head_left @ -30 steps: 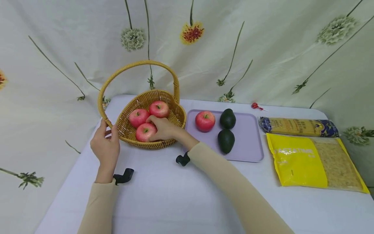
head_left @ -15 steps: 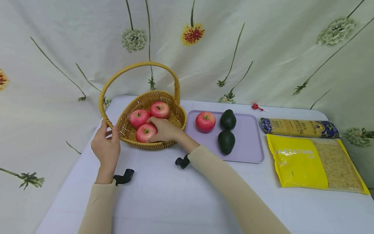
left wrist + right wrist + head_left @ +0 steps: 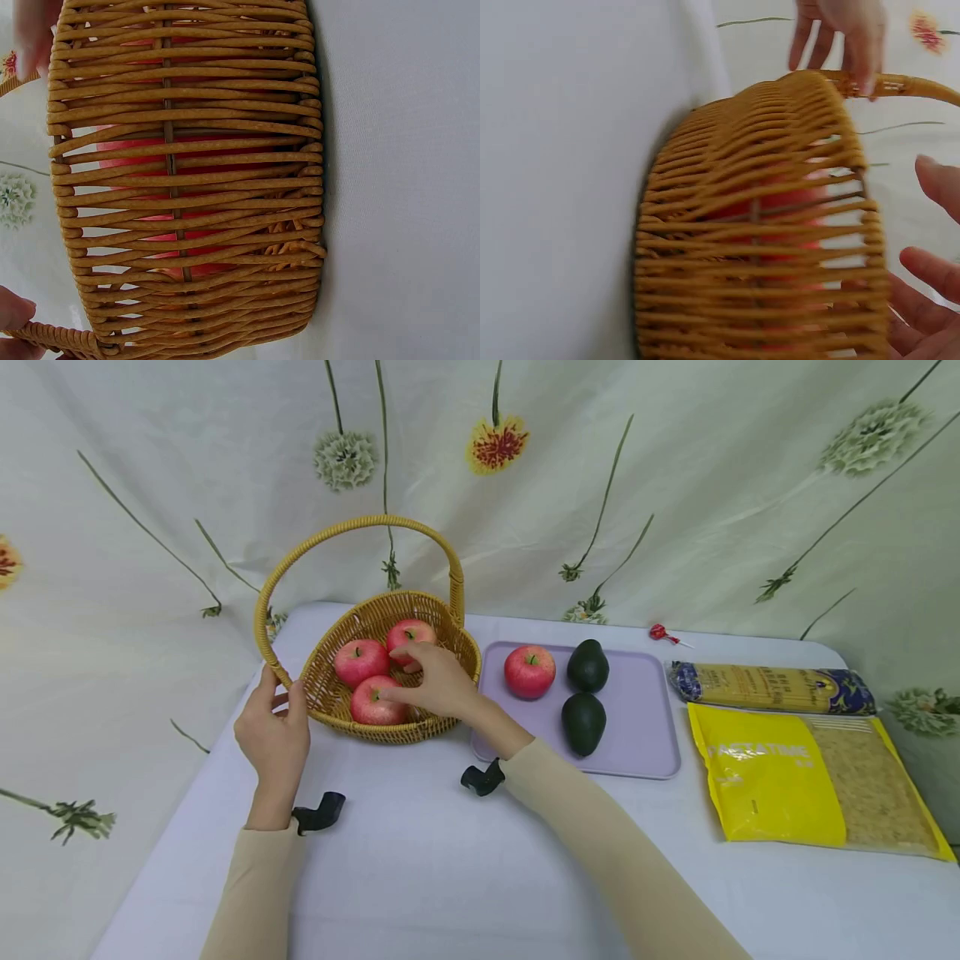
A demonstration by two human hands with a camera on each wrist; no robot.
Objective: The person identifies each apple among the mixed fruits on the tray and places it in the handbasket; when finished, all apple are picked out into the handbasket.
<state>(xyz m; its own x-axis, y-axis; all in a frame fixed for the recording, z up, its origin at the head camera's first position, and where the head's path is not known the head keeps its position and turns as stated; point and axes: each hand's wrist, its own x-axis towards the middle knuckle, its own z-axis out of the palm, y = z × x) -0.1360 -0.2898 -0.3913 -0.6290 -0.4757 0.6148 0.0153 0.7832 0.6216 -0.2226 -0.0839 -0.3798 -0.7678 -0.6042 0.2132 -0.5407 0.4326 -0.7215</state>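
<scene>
My left hand (image 3: 273,739) grips the wicker basket's handle (image 3: 264,635) low on its left side, thumb and fingers around it. Inside the yellow-brown basket (image 3: 375,732) lie three red apples: one at the left (image 3: 360,662), one at the back (image 3: 407,632) and one in front (image 3: 369,703). Over the basket's right side is my right hand (image 3: 442,685), fingers apart and only slightly bent, holding nothing. Its thumb overlaps the front apple, its fingertips the back one. In the right wrist view, those parted fingers (image 3: 930,274) show beside the woven wall (image 3: 757,247).
Right of the basket, a lilac tray (image 3: 637,752) carries a red apple (image 3: 529,672) and two dark avocados (image 3: 588,666). Farther right lie a wrapped lollipop (image 3: 658,632), a long noodle packet (image 3: 765,685) and a yellow pasta bag (image 3: 772,777). A flowered cloth (image 3: 675,527) hangs behind.
My right hand has let go of the front apple and lifted slightly up and to the right, its fingers spread. The left hand keeps its hold on the handle.
</scene>
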